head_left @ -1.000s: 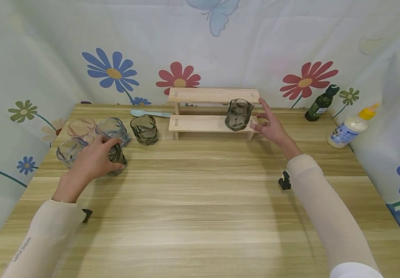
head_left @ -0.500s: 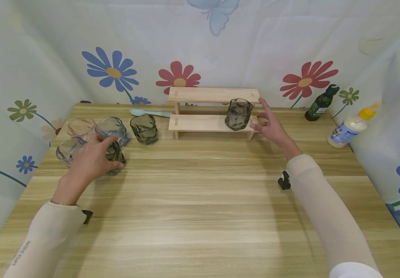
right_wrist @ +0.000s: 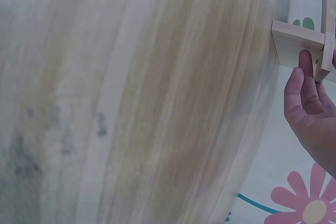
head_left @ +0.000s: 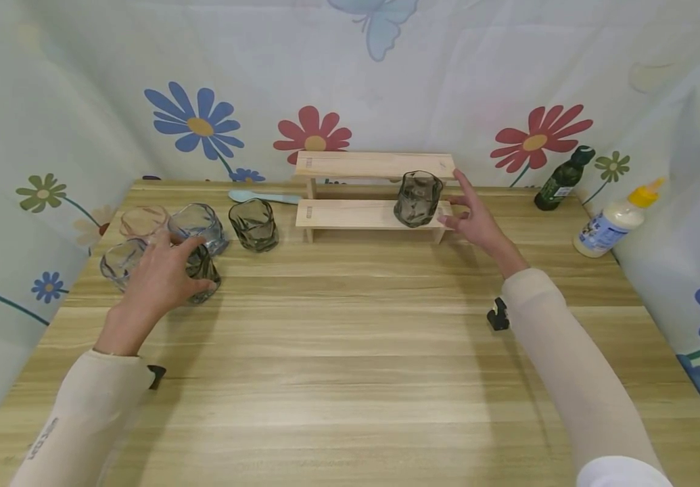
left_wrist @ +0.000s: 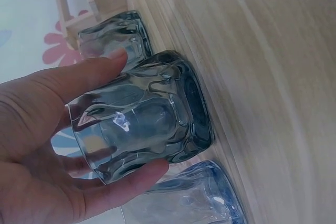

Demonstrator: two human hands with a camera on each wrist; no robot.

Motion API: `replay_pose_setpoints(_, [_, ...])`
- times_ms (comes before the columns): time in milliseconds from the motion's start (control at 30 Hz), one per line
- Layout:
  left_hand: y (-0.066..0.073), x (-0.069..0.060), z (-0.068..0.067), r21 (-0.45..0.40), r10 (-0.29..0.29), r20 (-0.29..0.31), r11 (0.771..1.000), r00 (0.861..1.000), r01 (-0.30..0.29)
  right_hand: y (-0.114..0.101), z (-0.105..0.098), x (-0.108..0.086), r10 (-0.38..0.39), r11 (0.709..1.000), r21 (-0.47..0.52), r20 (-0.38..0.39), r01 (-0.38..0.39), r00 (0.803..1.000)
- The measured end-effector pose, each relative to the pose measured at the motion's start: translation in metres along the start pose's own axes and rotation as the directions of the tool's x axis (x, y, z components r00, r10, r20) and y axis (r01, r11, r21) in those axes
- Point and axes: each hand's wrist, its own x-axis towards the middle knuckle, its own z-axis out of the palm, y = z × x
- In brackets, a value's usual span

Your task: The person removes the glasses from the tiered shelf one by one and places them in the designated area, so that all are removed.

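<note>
My left hand (head_left: pixel 161 274) holds a dark grey, wavy-sided glass tumbler (left_wrist: pixel 136 114), thumb on one side and fingers on the other. The tumbler stands on the table at the left, and the hand partly hides it in the head view. A small two-tier wooden shelf (head_left: pixel 362 214) stands at the back, with another grey tumbler (head_left: pixel 418 199) on the right end of its lower tier. My right hand (head_left: pixel 479 222) touches the shelf's right end with extended fingers. In the right wrist view, fingertips (right_wrist: pixel 305 59) lie against the shelf's end panel.
Near the left hand stand a blue tumbler (head_left: pixel 200 223), a pinkish one (head_left: pixel 143 220), a clear one (head_left: pixel 120 262) and another grey one (head_left: pixel 253 226). A pale blue spoon (head_left: pixel 264 197) lies behind them. A green bottle (head_left: pixel 564 179) and a white yellow-capped bottle (head_left: pixel 611 226) stand at right.
The left hand has shifted very slightly left around the grey tumbler. The right hand, the shelf and the other tumblers stay where they were.
</note>
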Motion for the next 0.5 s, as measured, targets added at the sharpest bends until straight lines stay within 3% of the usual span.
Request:
replay_pose_setpoints(233, [0.000,-0.002,-0.002,0.022,0.018,-0.028,1.000,0.999,-0.017,0.000,0.000,-0.001,-0.004,1.000,-0.011,-0.005,0.004,1.000])
replay_pose_setpoints(500, [0.016,-0.008,-0.021,0.067,-0.014,-0.122,0.998,0.992,0.022,0.003,0.000,0.001,-0.006,1.000,-0.016,-0.009,0.006,1.000])
